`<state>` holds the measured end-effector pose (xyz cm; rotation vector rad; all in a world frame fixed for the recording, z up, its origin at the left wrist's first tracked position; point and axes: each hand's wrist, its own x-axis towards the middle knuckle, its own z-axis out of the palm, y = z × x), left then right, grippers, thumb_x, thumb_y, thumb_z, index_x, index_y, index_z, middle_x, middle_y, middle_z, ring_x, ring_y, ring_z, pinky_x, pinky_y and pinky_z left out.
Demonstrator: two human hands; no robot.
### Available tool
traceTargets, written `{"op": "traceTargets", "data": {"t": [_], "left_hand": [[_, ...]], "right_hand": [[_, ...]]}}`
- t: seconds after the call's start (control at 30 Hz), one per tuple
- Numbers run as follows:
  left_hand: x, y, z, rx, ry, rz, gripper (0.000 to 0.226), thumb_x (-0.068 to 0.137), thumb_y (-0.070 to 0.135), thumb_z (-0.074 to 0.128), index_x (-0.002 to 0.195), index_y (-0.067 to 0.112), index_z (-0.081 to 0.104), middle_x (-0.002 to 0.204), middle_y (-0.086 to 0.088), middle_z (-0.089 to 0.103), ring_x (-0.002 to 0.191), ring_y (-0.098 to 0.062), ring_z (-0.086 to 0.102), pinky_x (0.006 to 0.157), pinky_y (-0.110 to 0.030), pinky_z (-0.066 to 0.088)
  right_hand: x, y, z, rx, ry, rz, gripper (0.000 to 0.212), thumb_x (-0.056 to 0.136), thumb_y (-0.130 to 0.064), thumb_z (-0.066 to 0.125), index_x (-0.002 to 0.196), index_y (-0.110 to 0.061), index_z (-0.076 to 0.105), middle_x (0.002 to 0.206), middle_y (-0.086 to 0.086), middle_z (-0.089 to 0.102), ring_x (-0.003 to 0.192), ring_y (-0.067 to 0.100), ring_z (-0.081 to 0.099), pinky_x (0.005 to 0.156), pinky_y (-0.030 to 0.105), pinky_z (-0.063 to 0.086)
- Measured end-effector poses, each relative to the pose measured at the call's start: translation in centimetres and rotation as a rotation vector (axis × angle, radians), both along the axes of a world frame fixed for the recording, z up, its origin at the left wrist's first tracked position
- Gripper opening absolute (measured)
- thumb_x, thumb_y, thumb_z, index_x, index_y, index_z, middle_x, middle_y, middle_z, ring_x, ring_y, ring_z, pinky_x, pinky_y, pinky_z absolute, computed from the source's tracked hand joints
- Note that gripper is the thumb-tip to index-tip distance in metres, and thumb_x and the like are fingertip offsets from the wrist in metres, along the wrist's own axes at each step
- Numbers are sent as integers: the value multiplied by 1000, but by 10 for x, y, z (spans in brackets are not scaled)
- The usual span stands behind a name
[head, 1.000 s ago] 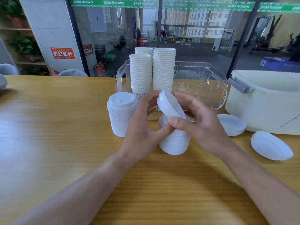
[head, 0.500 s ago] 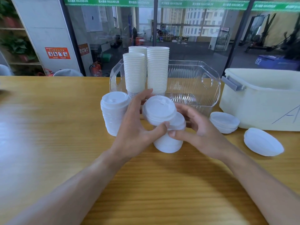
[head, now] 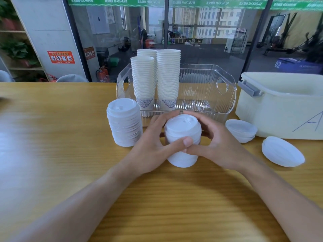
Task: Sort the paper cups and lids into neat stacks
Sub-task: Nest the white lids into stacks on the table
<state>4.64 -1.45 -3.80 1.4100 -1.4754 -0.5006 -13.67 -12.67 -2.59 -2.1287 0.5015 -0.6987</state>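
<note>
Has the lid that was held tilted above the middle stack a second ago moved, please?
Yes. The lid has come down flat onto the middle stack, nearer the table, with both hands around it.

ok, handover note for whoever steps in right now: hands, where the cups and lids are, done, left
Left hand: fingers curled round the near lid stack, thumb across its front.
Right hand: grips the same stack from the other side.
Near lid stack stands on the table in front of the clear bin; its top lid sits level.
Second lid stack stands to its left, apart.
Cup stacks stand inside the clear bin.
Done: cups stacked, two lid stacks built.
Left: loose lids by the white tub and another loose pile nearer the right edge.
</note>
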Motion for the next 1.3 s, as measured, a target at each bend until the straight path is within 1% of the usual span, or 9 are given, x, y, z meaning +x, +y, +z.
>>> {"op": "traceTargets", "data": {"t": [0.17,0.27,0.33,0.43,0.57,0.73,0.97,1.1,1.3], "left_hand": [[6,-1,5,-56,188,2,63,78,44,72,135,22,56,128,9,69,123,-10,63,106,-33,50],[9,0,8,-14,250,-65,57,85,31,58,139,16,60,139,5,66,133,-9,56,116,-34,43],[7,-1,7,14,219,-54,56,89,45,54,142,29,60,146,9,58,140,-4,48,121,-36,35],[0,-2,6,12,107,35,54,83,67,61,135,52,56,139,15,57,131,2,53,113,-30,42],[2,-4,5,-73,270,121,58,79,54,76,131,31,60,120,11,72,117,-5,67,100,-29,52],[7,-3,10,-65,545,106,70,75,54,75,130,14,62,126,-8,73,122,-20,68,108,-42,53],[13,-4,8,12,487,-64,70,73,24,84,136,13,57,130,-1,72,124,-17,66,100,-28,52],[14,-3,7,77,457,-173,75,68,28,72,141,18,55,139,5,67,131,-14,60,110,-32,48],[7,-4,2,62,283,-8,81,65,49,84,138,29,54,132,9,68,126,-10,62,111,-38,50]], "right_hand": [[0,0,2,13,5,20,84,69,-46,90,144,-40,52,136,-15,66,130,9,59,112,45,46],[0,0,3,22,0,25,78,70,-46,89,140,-39,56,134,-15,67,128,10,61,112,46,47],[0,2,3,16,-7,-1,78,68,-51,89,138,-39,57,133,-17,67,126,7,61,110,44,48],[1,6,1,-12,-7,-36,78,67,-55,89,136,-40,56,131,-20,66,125,4,61,109,41,49],[1,3,0,-4,24,-50,90,63,-64,89,142,-43,51,136,-22,62,129,2,57,111,41,47],[-2,-1,1,38,151,-53,109,51,-75,88,146,-44,46,133,-28,61,126,-5,57,113,38,46],[-3,0,6,82,132,43,66,74,-40,89,134,-38,61,127,-16,71,121,7,65,109,46,49],[-3,-1,8,87,149,50,65,75,-38,87,134,-38,60,127,-17,70,120,6,65,108,45,50],[-1,-1,4,147,131,-14,80,63,-53,95,132,-38,57,125,-19,70,117,0,65,105,40,54]]}}
